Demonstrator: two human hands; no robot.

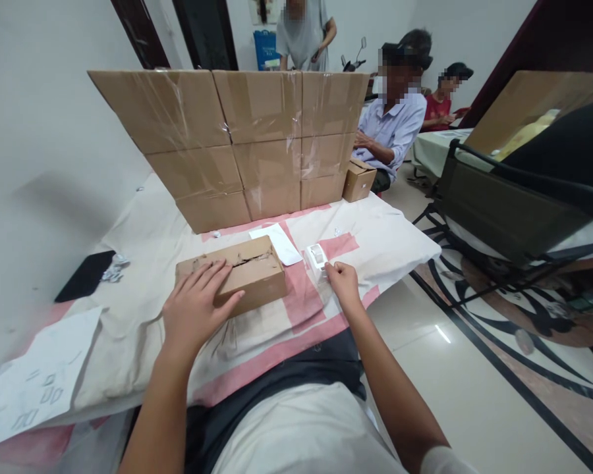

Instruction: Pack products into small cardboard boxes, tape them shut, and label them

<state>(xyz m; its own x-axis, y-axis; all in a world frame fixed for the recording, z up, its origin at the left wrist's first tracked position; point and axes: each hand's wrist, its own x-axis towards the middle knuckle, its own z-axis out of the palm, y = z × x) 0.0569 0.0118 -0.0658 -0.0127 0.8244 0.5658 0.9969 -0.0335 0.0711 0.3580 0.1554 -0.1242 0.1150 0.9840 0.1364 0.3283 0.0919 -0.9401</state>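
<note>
My left hand (197,304) lies flat on top of a brown cardboard box (257,289), fingers spread and thumb along its near side. The closed top of this box has a torn, rough seam. To the right, my right hand (343,282) pinches the near edge of a small white object (317,258) with a greyish curved part; its exact kind is unclear. Between the box and that object, a white sheet of paper (282,245) lies partly behind the box.
A wall of taped cardboard boxes (269,141) stands across the table's far side, with a smaller carton (360,181) at its right end. A black phone-like slab (84,275), crumpled scraps (114,268) and a drawn-on sheet (39,375) lie left. Other people sit and stand beyond.
</note>
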